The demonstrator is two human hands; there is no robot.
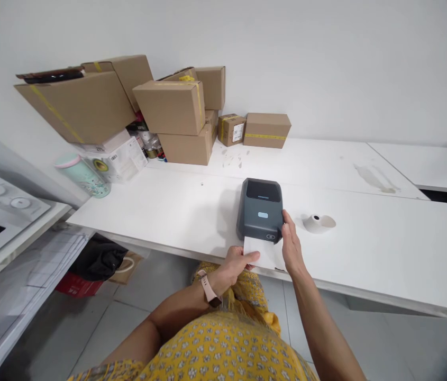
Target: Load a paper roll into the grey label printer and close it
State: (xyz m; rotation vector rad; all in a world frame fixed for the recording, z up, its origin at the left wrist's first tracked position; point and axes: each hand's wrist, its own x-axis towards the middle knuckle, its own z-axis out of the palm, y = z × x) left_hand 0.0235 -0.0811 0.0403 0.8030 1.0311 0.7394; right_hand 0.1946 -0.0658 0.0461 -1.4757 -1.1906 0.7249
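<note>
A dark grey label printer [262, 211] stands near the front edge of the white table, its black window at the back. White label paper [258, 247] sticks out of its front slot. My left hand [241, 263] pinches the end of that paper, thumb on top and fingers beneath. Against the printer's right side rests my right hand [291, 241], its fingers stretched out and holding nothing. Just right of the printer lies a small roll of white paper [315, 222] with a loose curled end.
Stacked cardboard boxes [170, 108] fill the back left, with two smaller boxes [266, 130] beside them against the wall. A mint green tumbler [84, 177] stands at the table's left end. A white microwave [5, 203] is at far left. Stains [376, 179] mark the table's back right.
</note>
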